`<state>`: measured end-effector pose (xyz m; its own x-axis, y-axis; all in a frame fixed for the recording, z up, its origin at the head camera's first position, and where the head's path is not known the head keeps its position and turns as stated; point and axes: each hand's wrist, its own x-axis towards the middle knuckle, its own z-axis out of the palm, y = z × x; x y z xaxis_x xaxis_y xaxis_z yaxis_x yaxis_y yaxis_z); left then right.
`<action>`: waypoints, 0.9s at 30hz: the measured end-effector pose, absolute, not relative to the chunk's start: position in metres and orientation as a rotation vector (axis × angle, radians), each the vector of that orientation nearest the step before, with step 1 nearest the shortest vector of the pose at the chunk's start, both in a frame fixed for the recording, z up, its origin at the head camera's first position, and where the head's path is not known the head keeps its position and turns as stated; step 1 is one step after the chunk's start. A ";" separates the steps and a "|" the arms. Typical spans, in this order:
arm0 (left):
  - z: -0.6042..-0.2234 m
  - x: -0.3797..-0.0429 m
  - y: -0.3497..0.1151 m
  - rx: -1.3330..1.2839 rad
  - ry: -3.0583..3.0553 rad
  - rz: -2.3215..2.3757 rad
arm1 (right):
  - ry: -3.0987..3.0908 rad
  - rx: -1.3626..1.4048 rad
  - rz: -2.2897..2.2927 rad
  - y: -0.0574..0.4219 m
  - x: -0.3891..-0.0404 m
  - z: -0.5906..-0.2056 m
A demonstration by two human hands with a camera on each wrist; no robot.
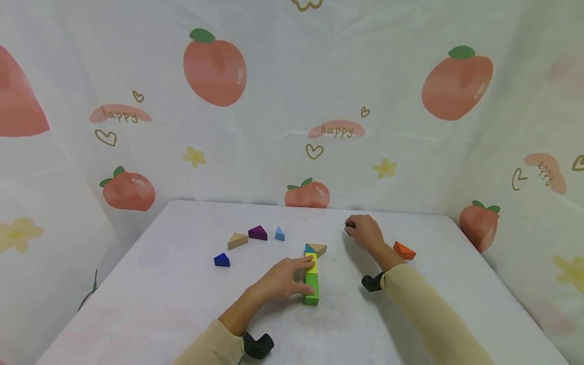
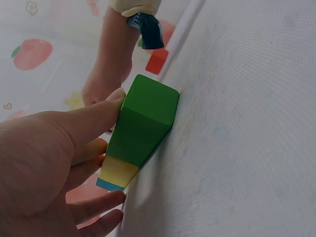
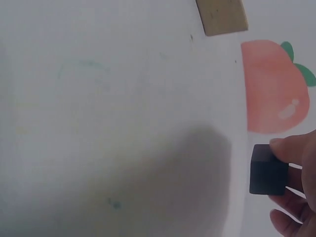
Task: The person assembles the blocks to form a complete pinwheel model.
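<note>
A green block (image 1: 311, 289) and a yellow block (image 1: 311, 263) lie end to end on the table. Past the yellow one are a blue triangular block (image 1: 310, 249) and a natural-wood triangular block (image 1: 320, 249), side by side. My left hand (image 1: 285, 279) rests against this row from the left, thumb on the green block and index finger on the yellow one, spread apart. Over the back right part of the table, my right hand (image 1: 366, 231) pinches a small dark block (image 3: 268, 170) between thumb and fingers, above the surface in the right wrist view.
Left of the row lie a dark blue block (image 1: 222, 260), a wood-coloured triangle (image 1: 238, 240), a purple block (image 1: 257, 232) and a light blue triangle (image 1: 280, 233). An orange triangular block (image 1: 404, 250) is beside my right forearm. A fruit-print curtain (image 1: 274, 126) hangs behind the white table (image 1: 182, 314).
</note>
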<state>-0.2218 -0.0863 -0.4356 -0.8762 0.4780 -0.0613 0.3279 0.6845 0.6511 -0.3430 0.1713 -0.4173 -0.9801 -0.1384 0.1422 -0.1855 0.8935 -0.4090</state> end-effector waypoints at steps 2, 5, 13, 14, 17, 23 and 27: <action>-0.435 -0.222 -0.086 0.650 2.669 0.970 | -2.951 0.274 0.651 0.166 -0.344 -0.418; -0.436 -0.222 -0.086 0.655 2.669 0.970 | -2.938 0.320 0.637 0.159 -0.344 -0.420; -0.436 -0.222 -0.087 0.646 2.668 0.968 | -2.910 0.415 0.577 0.139 -0.344 -0.424; -0.435 -0.222 -0.087 0.652 2.670 0.966 | -2.914 0.419 0.576 0.137 -0.344 -0.424; -0.435 -0.222 -0.087 0.674 2.677 0.959 | -2.934 0.425 0.584 0.129 -0.344 -0.426; -0.435 -0.222 -0.087 0.684 2.669 0.973 | -2.957 0.499 0.580 0.116 -0.344 -0.431; -0.435 -0.222 -0.087 0.683 2.665 0.973 | -2.978 0.516 0.589 0.108 -0.344 -0.432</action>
<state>-0.2221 -0.0872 -0.4348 -0.8670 0.4959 -0.0485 0.3479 0.6722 0.6536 -0.3436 0.1080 -0.4320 -0.9420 -0.3119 0.1242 -0.3357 0.8708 -0.3593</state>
